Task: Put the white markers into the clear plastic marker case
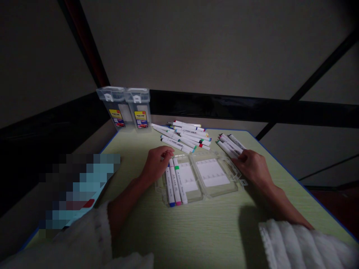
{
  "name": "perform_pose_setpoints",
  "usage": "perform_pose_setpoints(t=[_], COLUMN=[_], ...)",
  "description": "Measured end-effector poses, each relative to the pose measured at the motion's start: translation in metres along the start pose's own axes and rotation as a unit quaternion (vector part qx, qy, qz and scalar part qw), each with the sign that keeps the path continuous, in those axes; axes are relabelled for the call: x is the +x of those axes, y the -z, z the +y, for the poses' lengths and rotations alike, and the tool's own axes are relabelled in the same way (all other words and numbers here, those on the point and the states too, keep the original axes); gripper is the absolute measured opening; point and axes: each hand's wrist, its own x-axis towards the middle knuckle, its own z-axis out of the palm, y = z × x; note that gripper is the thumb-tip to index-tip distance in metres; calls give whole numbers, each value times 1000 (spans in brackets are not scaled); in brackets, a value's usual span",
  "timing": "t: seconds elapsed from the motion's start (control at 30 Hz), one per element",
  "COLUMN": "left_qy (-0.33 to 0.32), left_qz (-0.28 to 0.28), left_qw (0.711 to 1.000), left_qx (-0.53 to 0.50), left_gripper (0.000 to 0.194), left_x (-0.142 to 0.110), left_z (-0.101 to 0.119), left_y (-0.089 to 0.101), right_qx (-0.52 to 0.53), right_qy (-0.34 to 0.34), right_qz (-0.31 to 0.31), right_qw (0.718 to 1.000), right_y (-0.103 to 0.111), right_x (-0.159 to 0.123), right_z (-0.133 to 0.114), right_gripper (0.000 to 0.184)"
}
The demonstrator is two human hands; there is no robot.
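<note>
A clear plastic marker case (206,195) lies unfolded on the table, with white paper inserts in both halves. Three white markers (176,181), with blue, pink and green marks, rest side by side in its left half. My left hand (159,160) is closed at the top left corner of the case, close to the markers' upper ends; whatever its fingertips hold is hidden. Right of the case, my right hand (254,164) has its fingers closed on the near end of a marker in a small group of white markers (230,145). The exact grip is partly hidden.
A loose pile of white markers (185,136) with coloured ends lies behind the case. Two clear lidded boxes (130,108) with yellow labels stand at the back left. A pixelated light-blue object (86,194) is at the left edge of the green table (196,231).
</note>
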Motion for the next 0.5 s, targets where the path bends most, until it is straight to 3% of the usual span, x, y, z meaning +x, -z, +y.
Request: perform_pose_setpoints(t=[0.5], left_qy=[8], left_qz=[-2], left_qw=[1000], left_qx=[-4], left_gripper=[19], left_x=[-1], left_z=[-1], left_y=[-1], right_qx=[-20], right_qy=[-27], right_qz=[1], right_qw=[999], right_y=[0], right_x=[2], right_z=[6], right_gripper=[11])
